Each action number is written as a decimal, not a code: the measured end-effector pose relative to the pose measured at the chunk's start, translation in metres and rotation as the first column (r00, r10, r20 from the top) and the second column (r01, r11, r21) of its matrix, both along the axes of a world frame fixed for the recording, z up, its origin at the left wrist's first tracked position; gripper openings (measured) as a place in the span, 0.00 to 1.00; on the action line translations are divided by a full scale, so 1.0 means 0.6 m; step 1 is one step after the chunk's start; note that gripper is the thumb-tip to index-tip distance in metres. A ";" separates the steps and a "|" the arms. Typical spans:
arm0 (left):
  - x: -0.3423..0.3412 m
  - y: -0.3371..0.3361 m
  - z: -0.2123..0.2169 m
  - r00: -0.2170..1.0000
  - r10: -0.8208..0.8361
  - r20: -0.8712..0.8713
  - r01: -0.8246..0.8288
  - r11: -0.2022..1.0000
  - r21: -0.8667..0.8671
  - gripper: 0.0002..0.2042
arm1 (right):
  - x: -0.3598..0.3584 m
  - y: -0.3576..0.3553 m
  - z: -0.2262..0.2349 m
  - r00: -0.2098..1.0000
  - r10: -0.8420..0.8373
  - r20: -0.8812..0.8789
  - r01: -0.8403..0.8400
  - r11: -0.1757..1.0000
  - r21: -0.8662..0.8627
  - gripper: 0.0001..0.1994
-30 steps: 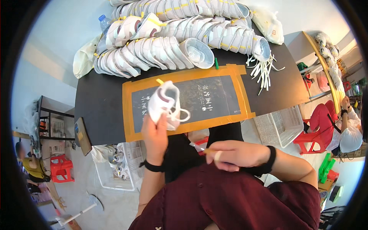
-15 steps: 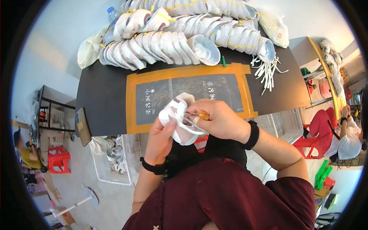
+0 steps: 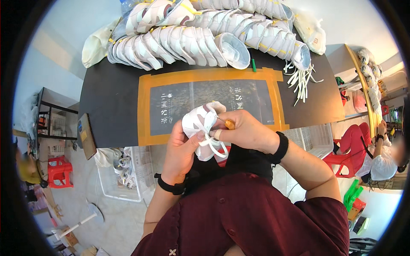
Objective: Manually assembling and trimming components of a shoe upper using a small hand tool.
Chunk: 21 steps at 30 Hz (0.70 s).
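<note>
My left hand (image 3: 178, 147) is closed around a white shoe upper (image 3: 196, 120) with mauve patches, held up over the near edge of the table. A white shoelace (image 3: 223, 150) hangs in a loop from the front of the upper. In my right hand (image 3: 250, 132) is an awl with an orange-yellow handle (image 3: 230, 124); its thin metal shaft points toward the upper's lacing edge, and I cannot make out the tip. The right thumb, with a pale band round it, presses close to the lace. Whether it pinches the lace is hard to see.
Stacked shoe uppers (image 3: 166, 47) fill the back of the dark table (image 3: 106, 94). White laces (image 3: 301, 85) dangle at right. An orange-taped sheet (image 3: 145, 106) lies before me; a phone (image 3: 86, 135) rests at the left edge. White crates (image 3: 143, 170) stand below. A person (image 3: 382, 160) sits at far right.
The upper has turned in my left hand and more of its lace front shows. My right hand has shifted slightly right, with the awl shaft now nearer the upper's top edge.
</note>
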State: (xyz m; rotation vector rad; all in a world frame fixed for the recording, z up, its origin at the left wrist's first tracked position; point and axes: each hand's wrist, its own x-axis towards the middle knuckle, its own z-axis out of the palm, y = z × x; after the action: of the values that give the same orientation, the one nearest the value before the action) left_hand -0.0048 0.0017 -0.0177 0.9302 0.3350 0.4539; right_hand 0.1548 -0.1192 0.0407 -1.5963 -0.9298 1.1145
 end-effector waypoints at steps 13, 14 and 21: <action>0.009 0.000 -0.007 1.000 0.001 -0.008 -0.001 1.000 -0.021 0.20 | 0.009 0.004 -0.040 0.994 -0.013 0.108 0.003 0.995 0.097 0.06; 0.009 0.001 -0.006 1.000 0.000 -0.010 0.000 1.000 -0.024 0.20 | 0.010 0.005 -0.042 0.993 -0.017 0.115 0.006 0.995 0.098 0.06; 0.008 0.012 -0.007 0.997 -0.047 -0.067 0.045 0.999 -0.020 0.24 | 0.008 0.009 -0.043 0.979 -0.015 0.202 -0.008 0.993 0.114 0.07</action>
State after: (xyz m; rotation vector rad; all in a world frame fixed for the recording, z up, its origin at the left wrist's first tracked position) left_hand 0.0001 0.0091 -0.0221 0.9345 0.3778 0.3772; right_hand 0.1599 -0.1139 0.0147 -1.6371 -1.1037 0.8908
